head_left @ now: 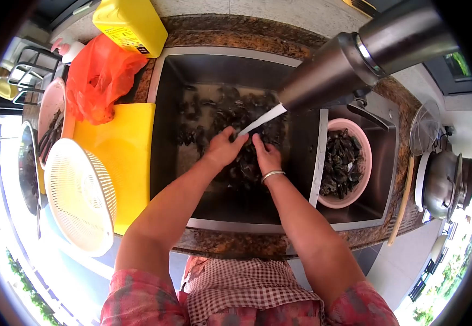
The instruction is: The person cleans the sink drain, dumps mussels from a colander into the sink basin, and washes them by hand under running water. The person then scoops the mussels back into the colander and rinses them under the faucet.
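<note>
My left hand and my right hand meet over the large sink basin, under a stream of water from the faucet. Fingers of both hands are closed around a dark mussel, which they partly cover. A bracelet circles my right wrist. Below and around my hands, many dark mussels lie in murky water. More mussels fill a pink basket in the smaller basin on the right.
Left of the sink are a yellow cutting board, a white colander tilted on its side, a red plastic bag and a yellow jug. On the right are a wire strainer with a wooden handle and a metal pot.
</note>
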Demonstrator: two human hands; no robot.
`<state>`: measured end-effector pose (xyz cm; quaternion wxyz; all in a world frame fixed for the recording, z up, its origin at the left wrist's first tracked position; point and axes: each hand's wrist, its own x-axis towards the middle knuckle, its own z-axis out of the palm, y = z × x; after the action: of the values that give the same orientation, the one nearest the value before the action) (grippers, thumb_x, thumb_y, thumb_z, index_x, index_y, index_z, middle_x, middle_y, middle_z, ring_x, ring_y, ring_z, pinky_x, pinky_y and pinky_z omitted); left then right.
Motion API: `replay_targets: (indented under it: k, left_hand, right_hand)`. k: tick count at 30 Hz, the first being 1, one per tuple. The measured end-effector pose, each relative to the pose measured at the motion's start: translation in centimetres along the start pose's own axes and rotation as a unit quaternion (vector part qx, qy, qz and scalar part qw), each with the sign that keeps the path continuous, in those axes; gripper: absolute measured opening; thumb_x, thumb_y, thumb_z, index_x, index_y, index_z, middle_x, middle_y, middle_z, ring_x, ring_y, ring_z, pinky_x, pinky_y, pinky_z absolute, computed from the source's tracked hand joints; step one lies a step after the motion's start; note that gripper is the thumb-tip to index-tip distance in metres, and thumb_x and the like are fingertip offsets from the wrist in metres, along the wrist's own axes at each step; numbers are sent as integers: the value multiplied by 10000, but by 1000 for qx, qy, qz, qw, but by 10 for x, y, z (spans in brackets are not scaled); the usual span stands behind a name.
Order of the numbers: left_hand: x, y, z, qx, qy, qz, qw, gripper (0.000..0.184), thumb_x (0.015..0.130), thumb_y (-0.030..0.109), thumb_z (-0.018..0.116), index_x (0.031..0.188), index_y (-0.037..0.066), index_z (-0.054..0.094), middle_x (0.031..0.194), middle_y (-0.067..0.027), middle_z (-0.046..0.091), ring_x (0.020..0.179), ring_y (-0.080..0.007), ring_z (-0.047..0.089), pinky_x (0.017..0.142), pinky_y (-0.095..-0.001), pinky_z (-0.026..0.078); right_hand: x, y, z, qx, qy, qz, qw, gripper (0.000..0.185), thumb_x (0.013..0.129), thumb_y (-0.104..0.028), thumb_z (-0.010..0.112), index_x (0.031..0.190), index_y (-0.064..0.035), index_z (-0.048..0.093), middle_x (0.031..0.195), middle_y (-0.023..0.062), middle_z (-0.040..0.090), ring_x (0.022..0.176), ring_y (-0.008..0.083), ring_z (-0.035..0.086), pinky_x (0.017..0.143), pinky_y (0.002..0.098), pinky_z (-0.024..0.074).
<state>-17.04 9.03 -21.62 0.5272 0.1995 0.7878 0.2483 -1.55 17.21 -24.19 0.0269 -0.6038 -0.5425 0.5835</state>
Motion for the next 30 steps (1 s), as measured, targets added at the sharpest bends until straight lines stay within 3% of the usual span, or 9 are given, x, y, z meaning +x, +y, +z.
replay_targets:
  k: [4, 7, 13, 15, 19, 22, 24, 27, 30]
  left_hand:
    - [8, 55, -27, 370, 94, 107, 918, 716, 877, 624, 615, 1442, 190, 534, 1546, -194, 419, 1405, -377, 420, 1105, -516, 401]
    - [64, 36, -21, 358, 329, 178, 856, 717, 840, 621, 643, 1421, 211, 552, 1492, -190, 453, 1372, -378, 434, 1074, -515, 429]
    - [17, 1, 36, 303, 146, 276, 900, 602, 824, 486, 715, 1338, 197, 593, 1368, -196, 552, 1265, -446, 492, 1063, -494, 444]
    - [5, -8, 45, 243, 106, 272, 925, 547, 862, 456, 677, 1341, 204, 597, 1330, -195, 586, 1249, -436, 525, 1016, -482, 475]
    - [-28, 32, 11, 132, 73, 119, 981, 444, 943, 456, 572, 1249, 145, 655, 1233, -203, 656, 1168, -396, 616, 1006, -456, 477]
    - [-9, 32, -31, 200, 128, 38, 971, 517, 986, 535, 473, 1176, 107, 691, 1275, -201, 647, 1203, -402, 600, 1034, -458, 461]
    - [24, -12, -47, 315, 293, 81, 899, 568, 998, 566, 441, 1223, 96, 667, 1317, -216, 626, 1238, -408, 579, 1057, -464, 449]
    - [28, -48, -50, 248, 308, -13, 918, 658, 983, 619, 432, 1322, 84, 610, 1369, -245, 582, 1293, -407, 540, 1090, -464, 427]
    - [-5, -27, -14, 233, 106, -50, 965, 830, 908, 681, 531, 1442, 46, 497, 1364, -276, 575, 1301, -404, 539, 1115, -436, 410]
  right_hand:
    - [22, 16, -15, -150, 223, -163, 949, 526, 897, -563, 634, 1190, -138, 736, 1424, 218, 545, 1300, 428, 505, 1090, 483, 411]
    - [27, 26, -7, -158, 213, -59, 963, 587, 909, -531, 618, 1388, -191, 600, 1477, 203, 474, 1309, 431, 494, 1100, 490, 404]
    - [-2, -8, -2, 230, -3, 200, 952, 669, 939, -572, 587, 1462, -161, 525, 1529, 170, 445, 1357, 405, 459, 1084, 560, 401]
    - [0, -2, 0, 281, -37, 262, 923, 634, 963, -565, 560, 1442, -150, 545, 1461, 162, 526, 1297, 414, 515, 1036, 585, 432]
    - [31, 39, 13, -25, 41, -120, 992, 562, 1020, -521, 451, 1144, -34, 703, 1146, 269, 689, 1137, 408, 634, 945, 455, 478]
    - [3, -5, 0, -111, 82, -135, 981, 485, 1015, -444, 477, 1113, -22, 695, 1139, 289, 672, 1147, 450, 597, 939, 500, 475]
    - [2, -3, -5, -174, 134, -100, 970, 398, 1007, -406, 493, 1128, -79, 685, 1113, 236, 697, 1114, 428, 621, 934, 499, 486]
    - [10, 19, -4, -232, 153, -32, 960, 345, 990, -414, 549, 1226, -186, 653, 1242, 198, 668, 1116, 410, 633, 948, 486, 498]
    - [14, 36, 15, -125, -42, -48, 990, 414, 988, -435, 570, 1303, -172, 628, 1330, 216, 618, 1176, 382, 619, 996, 454, 476]
